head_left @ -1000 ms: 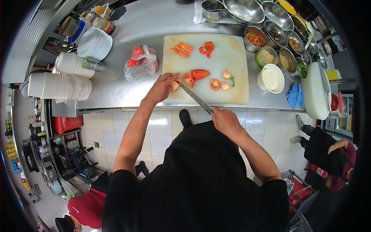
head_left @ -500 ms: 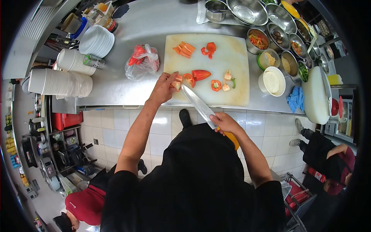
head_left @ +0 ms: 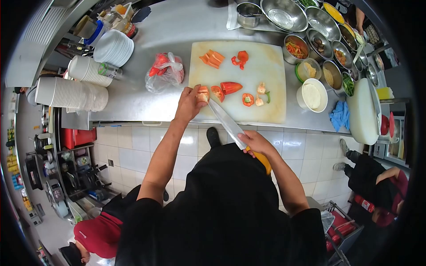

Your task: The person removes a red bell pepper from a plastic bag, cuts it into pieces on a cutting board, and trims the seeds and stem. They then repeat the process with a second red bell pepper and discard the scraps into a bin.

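Observation:
My left hand (head_left: 191, 103) grips a piece of red pepper (head_left: 203, 94) at the left front of the white cutting board (head_left: 270, 66). In my right hand (head_left: 257, 144) is a knife (head_left: 227, 122) with a yellow handle; its tip points at that piece. Just right of the held piece lie a cut pepper half (head_left: 218, 92) and a larger pepper piece (head_left: 230, 87). A pepper top (head_left: 248, 99), pale cores and a green stem are farther right. Orange-red slices (head_left: 212, 58) and red scraps (head_left: 240, 59) rest toward the back of the board.
A plastic bag of red peppers (head_left: 164, 71) sits left of the board, beyond it stacked white bowls (head_left: 71, 93). Metal bowls (head_left: 284, 15), a white tub (head_left: 312, 95) and a blue cloth (head_left: 340, 115) are at right. Other people stand at lower left and right.
The knife and my right hand have shifted slightly, showing more of the yellow handle. My left fingers have shifted on the pepper piece, which shows more now.

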The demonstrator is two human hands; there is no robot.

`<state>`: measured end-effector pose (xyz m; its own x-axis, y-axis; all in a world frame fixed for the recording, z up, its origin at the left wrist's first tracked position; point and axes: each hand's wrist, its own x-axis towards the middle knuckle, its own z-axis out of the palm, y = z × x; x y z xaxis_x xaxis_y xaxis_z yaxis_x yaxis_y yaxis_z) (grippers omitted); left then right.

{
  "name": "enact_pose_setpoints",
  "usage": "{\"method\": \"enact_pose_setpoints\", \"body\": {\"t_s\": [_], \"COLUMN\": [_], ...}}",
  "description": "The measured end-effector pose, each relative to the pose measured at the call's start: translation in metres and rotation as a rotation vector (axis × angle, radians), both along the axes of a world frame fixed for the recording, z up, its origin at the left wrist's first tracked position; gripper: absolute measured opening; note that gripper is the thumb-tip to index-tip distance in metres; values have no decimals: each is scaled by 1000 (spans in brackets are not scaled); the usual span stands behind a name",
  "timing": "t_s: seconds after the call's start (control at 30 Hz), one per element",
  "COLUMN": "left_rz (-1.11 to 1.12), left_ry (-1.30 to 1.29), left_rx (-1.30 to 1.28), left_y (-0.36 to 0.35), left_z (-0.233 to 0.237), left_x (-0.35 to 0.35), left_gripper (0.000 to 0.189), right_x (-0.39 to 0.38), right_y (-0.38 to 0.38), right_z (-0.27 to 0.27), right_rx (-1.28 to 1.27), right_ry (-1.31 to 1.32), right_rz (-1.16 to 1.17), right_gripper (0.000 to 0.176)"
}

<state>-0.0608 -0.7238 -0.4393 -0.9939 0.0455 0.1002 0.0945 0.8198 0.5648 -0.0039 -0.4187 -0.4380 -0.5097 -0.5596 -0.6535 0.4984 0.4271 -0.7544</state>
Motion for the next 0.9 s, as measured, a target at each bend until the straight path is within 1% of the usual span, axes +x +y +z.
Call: {"method": "enact_pose_setpoints", "body": {"t_s": [0.07,0.17,0.23,0.27,0.3,0.33,0.37,0.4,0.47,0.5,0.57,0.6,0.67,0.7,0.77,0.8,0.87,0.9], "left_rz": [31,75,53,33,35,91,145,146,359,354,407,402,463,455,362,357,125,95], "left_ry": [-43,-65,-72,-81,-80,-58,-38,-38,106,108,179,181,-57,-53,122,126,250,251], "left_rx": [71,102,125,147,148,123,97,98,41,40,-62,-62,406,405,297,296,67,56], "left_y": [-2,-4,-8,-10,-7,-3,2,7,18,23,31,31,30,30,28,27,27,24], "left_z": [-3,-12,-14,-16,-12,-9,-6,-11,-20,-22,-25,-24,-22,-16,-3,-1,2,2], "left_x": [2,6,6,6,7,7,9,12,16,16,17,15,9,8,8,6,4,-1], "left_gripper": [83,87,89,90,90,89,87,87,59,59,34,34,22,22,26,26,38,45], "right_x": [-4,-6,-5,-4,-2,-1,0,1,2,3,6,7,8,9,11,13,17,19], "right_y": [-5,-6,3,9,16,22,27,31,34,35,36,36,37,38,40,42,46,48], "right_z": [2,3,9,8,6,3,1,0,-4,-4,-4,-2,2,5,8,8,11,15], "right_rx": [-36,-61,-174,-173,-235,-298,-297,-290,-286,-275,-265,-243,-224,-201,-182,-174,-164,-152], "right_ry": [-12,-68,-212,-210,-277,-344,-344,-342,-336,-332,-327,-331,-329,-321,-308,-308,-304,-289], "right_rz": [6,14,-86,-84,-137,-189,-186,-174,-166,-163,-164,-167,-177,-174,-174,-170,-166,-156], "right_gripper": [41,39,38,38,39,39,39,41,42,42,41,41,41,40,39,39,39,39]}}
